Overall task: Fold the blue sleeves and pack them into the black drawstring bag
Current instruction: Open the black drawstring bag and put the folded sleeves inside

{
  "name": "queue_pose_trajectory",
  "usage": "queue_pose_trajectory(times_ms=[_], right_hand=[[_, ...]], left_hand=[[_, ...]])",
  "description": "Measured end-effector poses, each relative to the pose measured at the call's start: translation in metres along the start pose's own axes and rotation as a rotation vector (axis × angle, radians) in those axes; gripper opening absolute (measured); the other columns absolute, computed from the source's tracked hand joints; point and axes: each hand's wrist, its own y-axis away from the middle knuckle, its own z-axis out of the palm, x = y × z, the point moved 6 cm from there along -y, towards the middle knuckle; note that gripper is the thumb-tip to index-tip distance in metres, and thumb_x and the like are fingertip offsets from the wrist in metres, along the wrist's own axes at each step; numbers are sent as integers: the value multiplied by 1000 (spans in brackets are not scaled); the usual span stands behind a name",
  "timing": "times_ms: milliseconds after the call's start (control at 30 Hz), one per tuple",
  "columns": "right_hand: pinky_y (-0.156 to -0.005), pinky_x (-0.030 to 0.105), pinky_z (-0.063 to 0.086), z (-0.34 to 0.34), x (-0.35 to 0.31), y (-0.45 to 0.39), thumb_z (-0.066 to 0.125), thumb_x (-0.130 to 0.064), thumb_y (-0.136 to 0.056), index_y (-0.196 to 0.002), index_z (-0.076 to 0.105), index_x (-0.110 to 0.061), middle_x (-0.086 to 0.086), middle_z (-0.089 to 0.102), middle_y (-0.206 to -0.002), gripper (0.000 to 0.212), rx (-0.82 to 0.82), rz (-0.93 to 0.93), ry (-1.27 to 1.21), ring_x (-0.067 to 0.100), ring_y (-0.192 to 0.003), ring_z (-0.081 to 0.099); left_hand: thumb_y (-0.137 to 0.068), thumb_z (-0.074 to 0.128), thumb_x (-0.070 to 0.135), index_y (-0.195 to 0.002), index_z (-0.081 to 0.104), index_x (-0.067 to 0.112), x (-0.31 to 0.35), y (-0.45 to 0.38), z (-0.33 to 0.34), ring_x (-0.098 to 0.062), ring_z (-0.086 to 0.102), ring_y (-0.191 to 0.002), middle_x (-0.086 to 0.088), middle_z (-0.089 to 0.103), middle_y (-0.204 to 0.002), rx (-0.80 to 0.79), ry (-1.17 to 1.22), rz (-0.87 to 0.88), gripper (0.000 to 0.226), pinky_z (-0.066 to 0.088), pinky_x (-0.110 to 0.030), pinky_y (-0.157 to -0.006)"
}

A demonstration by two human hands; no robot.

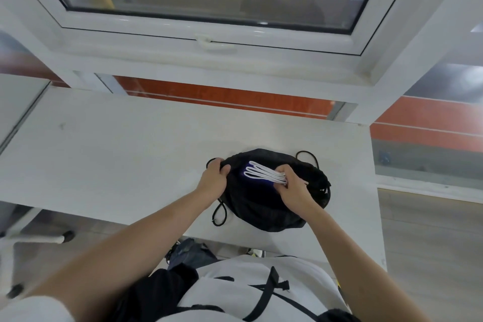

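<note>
Most of the task seems to be done already. The white table (pixel 104 159) carries the black drawstring bag (pixel 274 206), which lies flat under both hands. Its edge, on the side away from the sleeves, is gripped by the left hand (pixel 213 180) with curled fingers, apparently so that the mouth is held open. The blue sleeves (pixel 244 174) are folded into a small stack, with white hems (pixel 264 174) lying in rows, and this stack is pinched by the right hand (pixel 294 188) at the end nearest the wrist. The free end of the stack points toward the left hand's grip, and it looks partly inside the bag, though this cannot be told for sure. It is judged that only the pushing in of the stack and the pulling of the black cords (pixel 220 214) are left. No brand, label or writing can be read on the bag or on the sleeves.
</note>
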Motion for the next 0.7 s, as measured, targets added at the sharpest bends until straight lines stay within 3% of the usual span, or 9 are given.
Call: queue_pose_trajectory(times_ms=[133, 300, 433, 567, 700], right_hand=[[-79, 26, 51, 14, -3, -9, 58, -8, -101, -112, 50, -36, -7, 65, -106, 31, -73, -22, 24, 13, -97, 63], [-87, 28, 49, 32, 0, -23, 55, -13, -103, -119, 54, -35, -4, 67, -111, 28, -120, -5, 103, 17, -100, 63], [-99, 38, 49, 38, 5, -35, 58, -18, -103, -125, 56, -34, -1, 67, -117, 27, -172, 48, 127, 25, -112, 63], [-112, 55, 38, 43, 5, -51, 47, -26, -105, -131, 54, -40, 0, 67, -128, 30, -221, 66, 386, 29, -123, 59], [-109, 55, 43, 48, 6, -62, 42, -20, -103, -137, 50, -34, 8, 61, -140, 37, -286, 98, 593, 33, -129, 57]], left_hand=[[-109, 36, 27, -113, 51, 18, 10, 12, 1, -10, 59, -91, 3, 62, -102, -33, -6, 80, 18, 46, -30, -73], [-110, 32, 28, -111, 49, 19, 12, 13, -5, -15, 59, -93, -1, 62, -103, -60, 21, 118, 19, 47, -34, -80], [-110, 31, 30, -112, 48, 20, 17, 14, -8, -22, 60, -94, -5, 63, -101, -68, 13, 147, 20, 49, -36, -79], [-111, 31, 30, -115, 46, 20, 23, 17, -16, -16, 61, -86, -1, 65, -96, -43, -12, 203, 19, 45, -27, -68], [-111, 31, 30, -114, 46, 23, 32, 20, -21, -14, 62, -84, 1, 65, -94, 1, -9, 258, 17, 48, -28, -69]])
